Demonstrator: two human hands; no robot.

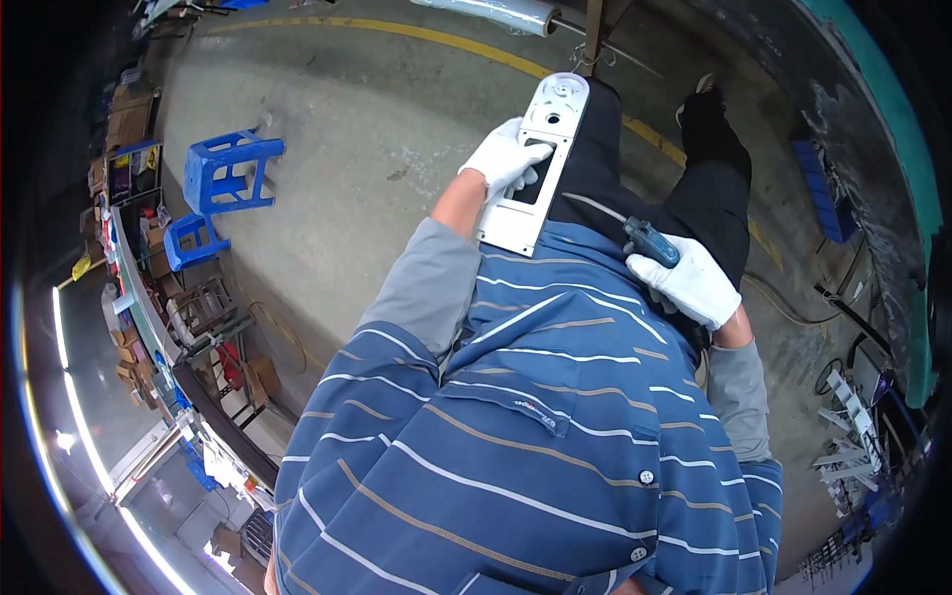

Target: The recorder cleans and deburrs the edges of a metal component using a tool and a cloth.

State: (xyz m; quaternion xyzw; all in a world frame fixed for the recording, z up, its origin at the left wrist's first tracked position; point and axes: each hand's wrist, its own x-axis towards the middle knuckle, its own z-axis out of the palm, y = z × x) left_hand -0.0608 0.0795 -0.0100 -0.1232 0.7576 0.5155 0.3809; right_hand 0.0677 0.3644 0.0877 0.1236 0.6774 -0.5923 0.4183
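A long white metal plate (548,190) with one rounded end, a round hole and a rectangular cutout rests along my left thigh. My left hand (504,159), in a white glove, grips it by its left edge, with fingers at the cutout. In my gloved right hand (691,283) is a tool with a blue-grey handle (651,242) and a thin, slightly curved metal blade (595,205). The blade's tip points toward the plate and stays apart from it. The fingers of my right hand wrap round the handle, partly hidden beneath the palm.
Two blue plastic stools (228,171) stand on the concrete floor to the left. Cluttered shelves (129,119) line the far left. A clear-wrapped roll (501,14) lies ahead. To the right are a blue crate (825,188) and a pile of white metal parts (853,426).
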